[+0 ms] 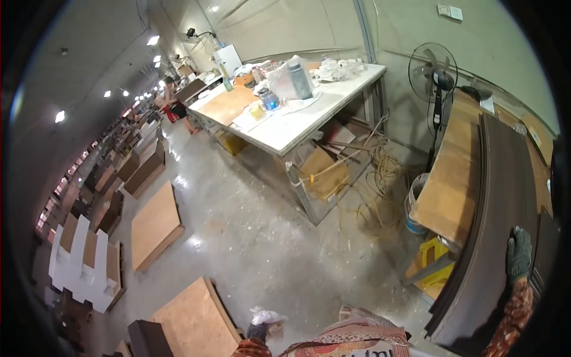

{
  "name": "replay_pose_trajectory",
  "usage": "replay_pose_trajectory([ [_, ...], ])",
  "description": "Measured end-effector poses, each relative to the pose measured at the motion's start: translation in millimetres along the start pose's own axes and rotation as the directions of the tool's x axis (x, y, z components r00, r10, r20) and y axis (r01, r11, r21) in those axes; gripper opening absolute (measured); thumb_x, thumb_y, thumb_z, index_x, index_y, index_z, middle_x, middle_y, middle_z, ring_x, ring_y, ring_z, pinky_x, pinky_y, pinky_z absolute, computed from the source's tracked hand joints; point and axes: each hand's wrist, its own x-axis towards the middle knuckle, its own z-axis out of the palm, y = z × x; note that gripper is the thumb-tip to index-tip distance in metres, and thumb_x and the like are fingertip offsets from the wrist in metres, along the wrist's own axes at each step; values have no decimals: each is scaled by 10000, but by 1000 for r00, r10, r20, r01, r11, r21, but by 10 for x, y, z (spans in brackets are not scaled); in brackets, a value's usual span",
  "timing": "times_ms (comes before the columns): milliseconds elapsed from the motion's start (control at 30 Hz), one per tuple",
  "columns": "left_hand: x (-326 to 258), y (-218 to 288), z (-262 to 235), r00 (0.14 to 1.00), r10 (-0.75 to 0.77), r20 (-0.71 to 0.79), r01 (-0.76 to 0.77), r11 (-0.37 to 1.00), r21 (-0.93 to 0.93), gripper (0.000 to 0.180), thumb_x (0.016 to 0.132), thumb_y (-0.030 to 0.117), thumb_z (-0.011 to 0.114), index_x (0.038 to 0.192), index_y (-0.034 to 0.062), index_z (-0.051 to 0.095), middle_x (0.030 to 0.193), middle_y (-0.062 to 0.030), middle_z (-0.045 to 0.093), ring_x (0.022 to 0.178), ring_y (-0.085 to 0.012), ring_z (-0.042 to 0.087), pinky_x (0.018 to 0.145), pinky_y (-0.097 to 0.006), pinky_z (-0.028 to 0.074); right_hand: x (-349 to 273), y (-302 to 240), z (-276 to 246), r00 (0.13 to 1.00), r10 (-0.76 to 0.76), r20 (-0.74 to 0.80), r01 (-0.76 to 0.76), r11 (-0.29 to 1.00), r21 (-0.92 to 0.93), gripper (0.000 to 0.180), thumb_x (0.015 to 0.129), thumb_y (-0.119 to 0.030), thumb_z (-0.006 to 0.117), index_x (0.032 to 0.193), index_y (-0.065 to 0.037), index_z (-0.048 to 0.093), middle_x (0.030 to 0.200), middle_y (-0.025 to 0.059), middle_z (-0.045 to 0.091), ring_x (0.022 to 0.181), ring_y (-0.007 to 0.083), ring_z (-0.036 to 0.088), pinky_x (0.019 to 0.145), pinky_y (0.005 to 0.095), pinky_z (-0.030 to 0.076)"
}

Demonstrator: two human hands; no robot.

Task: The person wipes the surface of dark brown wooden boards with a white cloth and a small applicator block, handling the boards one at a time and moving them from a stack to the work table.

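Observation:
My left hand (258, 332), in a dark glove, is low in the head view near my body, closed around a crumpled white cloth (267, 315). At the right, my right hand (519, 254) wears a grey-green glove and lies on the top of a stack of long dark brown panels (502, 178), near the stack's right side. Its fingers are stretched along the surface, with nothing visible in them. The panels rest on a wooden-topped bench (447, 184). Both my sleeves are patterned in orange-brown.
A white-topped table (276, 140) ahead carries bottles, a jar and plastic bags. Tangled cords (380, 172) lie beside it. A standing fan (439, 77), a bucket (416, 199) and a yellow stool (437, 262) are near the bench. Board stacks (157, 226) occupy the left floor; another person (172, 101) stands far off.

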Motion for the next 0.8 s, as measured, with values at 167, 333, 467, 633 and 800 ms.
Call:
replay_pose_trajectory([
  [167,118,85,-917,755,-112,-646,477,770,424,248,920,187,410,1057,50,566,948,-115,594,704,-203,522,731,-328,473,232,-244,109,974,169,153,-169,985,-14,310,893,-138,490,1175,-18,542,1185,187,546,1133,348,485,996,416,361],
  [333,1158,210,-1612,622,-167,-765,701,554,449,220,916,239,446,1001,73,563,897,-70,578,707,-176,523,685,-308,461,791,-563,237,965,178,191,-114,945,-306,300,907,-139,431,1171,-36,529,1157,183,551,1093,344,500,948,423,392],
  [467,2205,-238,-2325,639,-279,-717,725,531,439,212,913,281,475,956,92,560,857,-34,565,710,-154,524,648,-292,451,646,-238,424,927,325,186,-241,898,-368,324,901,-152,436,1200,-52,513,1171,170,546,1087,332,505,944,421,398],
  [633,3274,-626,-2958,547,-491,-678,791,567,227,229,925,216,482,1042,55,596,969,14,583,891,-98,528,784,-275,446,625,-506,334,879,443,177,-231,720,-654,339,905,-154,402,1218,-59,491,1103,195,574,1004,373,544,883,460,431],
  [800,4832,-550,-2125,719,-449,-531,544,-113,832,398,820,364,605,1124,108,588,972,-172,656,917,-303,638,744,-387,492,1001,-1152,263,523,850,71,-625,439,-646,287,893,-161,416,1145,-71,520,1097,174,573,1010,369,534,873,456,430],
])
